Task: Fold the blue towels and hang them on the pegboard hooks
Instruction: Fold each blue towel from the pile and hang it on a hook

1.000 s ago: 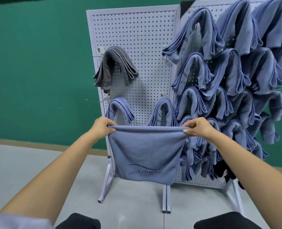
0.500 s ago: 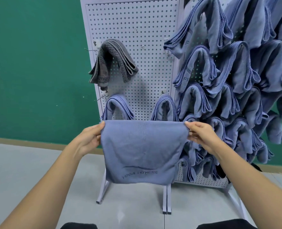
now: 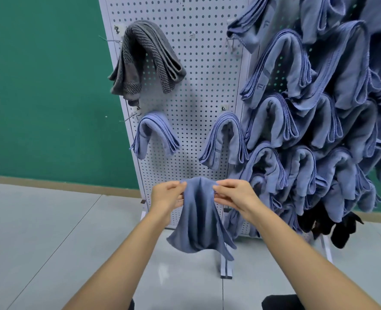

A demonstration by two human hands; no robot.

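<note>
A blue towel hangs bunched between my hands in front of the lower part of the white pegboard. My left hand pinches its top edge on the left. My right hand pinches the top edge on the right, only a towel's fold away from the left hand. Two folded blue towels hang on hooks above: one at the left and one at the right. A bare hook sticks out left of the left one.
A folded grey striped towel hangs at the upper left of the board. Several blue towels crowd the right-hand panel, with a black cloth below them. The board's feet stand on a grey tiled floor before a green wall.
My hands have come together, so the towel that was stretched flat between them now droops in a bunch. The view has moved closer to the board and lower.
</note>
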